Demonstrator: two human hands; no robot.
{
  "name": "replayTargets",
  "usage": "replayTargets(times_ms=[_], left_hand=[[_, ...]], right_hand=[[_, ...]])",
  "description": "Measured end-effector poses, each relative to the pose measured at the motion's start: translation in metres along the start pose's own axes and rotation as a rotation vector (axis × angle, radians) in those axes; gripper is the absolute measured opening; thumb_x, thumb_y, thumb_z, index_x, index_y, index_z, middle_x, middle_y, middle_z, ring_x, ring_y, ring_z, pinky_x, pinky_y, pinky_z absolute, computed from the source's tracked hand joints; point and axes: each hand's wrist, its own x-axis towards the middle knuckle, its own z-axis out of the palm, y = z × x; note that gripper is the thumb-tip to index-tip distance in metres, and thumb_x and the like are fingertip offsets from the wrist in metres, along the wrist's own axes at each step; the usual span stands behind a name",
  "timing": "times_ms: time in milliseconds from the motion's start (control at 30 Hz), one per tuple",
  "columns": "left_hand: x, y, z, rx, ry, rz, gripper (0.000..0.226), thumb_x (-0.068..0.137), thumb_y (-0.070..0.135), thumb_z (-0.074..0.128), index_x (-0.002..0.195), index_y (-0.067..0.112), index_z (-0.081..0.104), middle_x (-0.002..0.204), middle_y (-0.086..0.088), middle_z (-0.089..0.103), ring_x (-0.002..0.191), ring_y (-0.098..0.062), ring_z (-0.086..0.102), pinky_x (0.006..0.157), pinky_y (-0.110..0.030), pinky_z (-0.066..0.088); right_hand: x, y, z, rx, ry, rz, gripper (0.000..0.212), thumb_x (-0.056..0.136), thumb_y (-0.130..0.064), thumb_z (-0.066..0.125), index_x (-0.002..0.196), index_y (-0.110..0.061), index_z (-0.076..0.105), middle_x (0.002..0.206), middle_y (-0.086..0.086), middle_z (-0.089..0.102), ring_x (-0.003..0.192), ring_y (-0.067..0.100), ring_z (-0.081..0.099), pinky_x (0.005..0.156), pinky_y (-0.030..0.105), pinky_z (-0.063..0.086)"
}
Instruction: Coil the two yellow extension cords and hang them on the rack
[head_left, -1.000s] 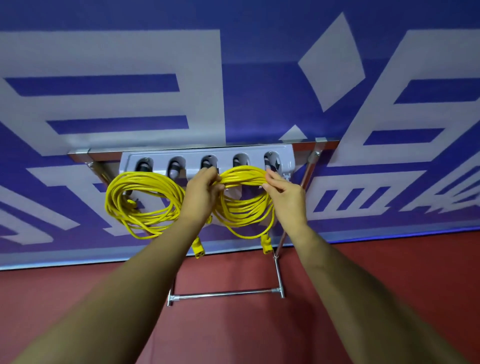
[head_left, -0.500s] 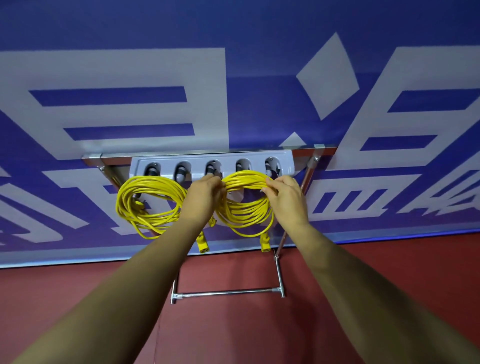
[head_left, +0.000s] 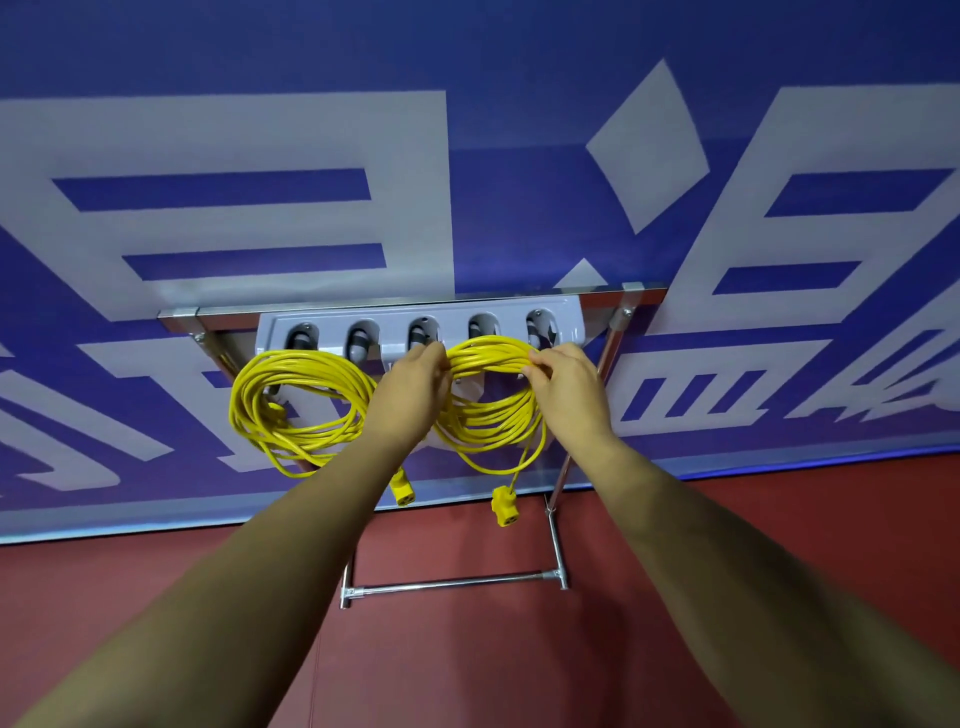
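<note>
The plug (head_left: 505, 508) under the right coil (head_left: 488, 415) has dropped lower and swung left since a moment ago; both hands are still up on that coil, centre frame; the left hand (head_left: 410, 395) grips the left end of its top strands, fingers curled round them; the right hand (head_left: 566, 395) curls over the right end; the bundle sits just under the grey rack (head_left: 566, 317), but whether it rests on a peg I cannot tell; the left coil (head_left: 301, 405) hangs from the rack's left pegs, left of centre, touched by no hand; a second plug (head_left: 404, 491) peeks out beside the left forearm; behind is a blue banner (head_left: 519, 130), with red floor (head_left: 467, 665) at the bottom.
</note>
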Motion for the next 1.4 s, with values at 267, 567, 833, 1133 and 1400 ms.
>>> replayTargets(times_ms=[267, 567, 833, 1133, 1400], left_hand=[[0.0, 0.005, -0.006, 0.068, -0.027, -0.054, 0.025, 0.09, 0.031, 0.061, 0.107, 0.015, 0.051, 0.104, -0.008, 0.06, 0.089, -0.035, 0.06, 0.066, -0.043, 0.05], [0.0, 0.009, -0.006, 0.062, -0.049, -0.064, 0.034, 0.088, 0.049, 0.06, 0.1, 0.021, 0.047, 0.1, -0.001, 0.059, 0.088, -0.025, 0.06, 0.068, -0.043, 0.052], [-0.001, 0.014, -0.007, 0.04, -0.052, -0.085, 0.028, 0.091, 0.041, 0.056, 0.104, 0.018, 0.049, 0.103, -0.004, 0.06, 0.089, -0.027, 0.06, 0.068, -0.04, 0.05], [-0.004, 0.017, -0.007, 0.01, -0.061, -0.103, 0.021, 0.09, 0.031, 0.055, 0.104, 0.017, 0.047, 0.103, -0.006, 0.06, 0.088, -0.029, 0.059, 0.067, -0.039, 0.047], [-0.007, 0.02, -0.009, 0.012, -0.08, -0.106, 0.02, 0.092, 0.028, 0.055, 0.104, 0.015, 0.046, 0.102, -0.008, 0.06, 0.087, -0.03, 0.057, 0.065, -0.038, 0.043]], right_hand=[[-0.002, -0.008, -0.006, -0.143, -0.055, -0.039, 0.037, 0.094, -0.03, 0.06, 0.127, -0.014, 0.059, 0.117, 0.005, 0.053, 0.115, 0.024, 0.05, 0.09, 0.043, 0.051], [0.0, -0.008, -0.011, -0.174, -0.104, -0.04, 0.043, 0.094, -0.03, 0.061, 0.132, -0.013, 0.056, 0.121, 0.006, 0.054, 0.12, 0.024, 0.047, 0.095, 0.042, 0.048], [-0.003, -0.007, -0.021, -0.2, -0.177, -0.056, 0.045, 0.092, -0.006, 0.053, 0.135, -0.019, 0.054, 0.119, 0.008, 0.057, 0.116, 0.027, 0.051, 0.092, 0.044, 0.05], [-0.001, 0.001, -0.024, -0.253, -0.258, 0.035, 0.026, 0.085, 0.005, 0.047, 0.1, -0.014, 0.055, 0.096, 0.01, 0.063, 0.087, 0.032, 0.059, 0.075, 0.045, 0.055], [-0.002, -0.003, -0.029, -0.305, -0.259, 0.054, 0.028, 0.09, -0.01, 0.047, 0.114, -0.016, 0.06, 0.11, 0.01, 0.068, 0.1, 0.034, 0.063, 0.083, 0.046, 0.055]])
